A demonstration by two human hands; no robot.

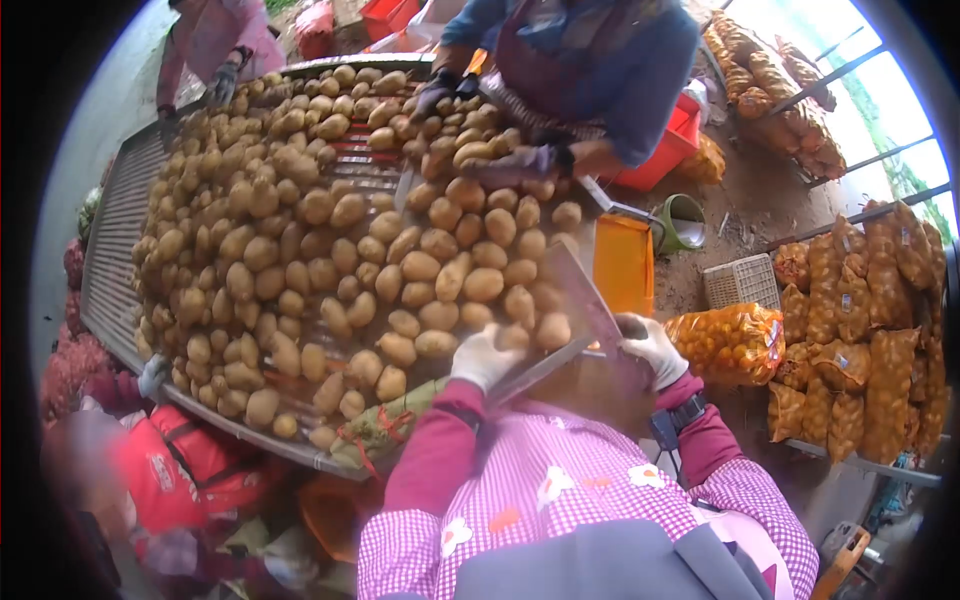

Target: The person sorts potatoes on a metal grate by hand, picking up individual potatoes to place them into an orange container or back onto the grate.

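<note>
My left hand (485, 357), in a white glove, is closed around a potato (512, 338) at the near edge of the potato pile (300, 240). To the right, my right hand (652, 350), also in a white glove, grips the edge of a flat board (592, 300), which is blurred. The board stands at the right end of the sorting table (110, 270), beside the potatoes. My right fingertips are partly hidden by the board.
Across the table, a co-worker's gloved hands (515, 165) touch potatoes. Other people stand at the far left and near left. An orange sheet (622, 265), a green bucket (682, 220), a basket (742, 283), a filled net sack (727, 345) and stacked sacks (890, 370) lie right.
</note>
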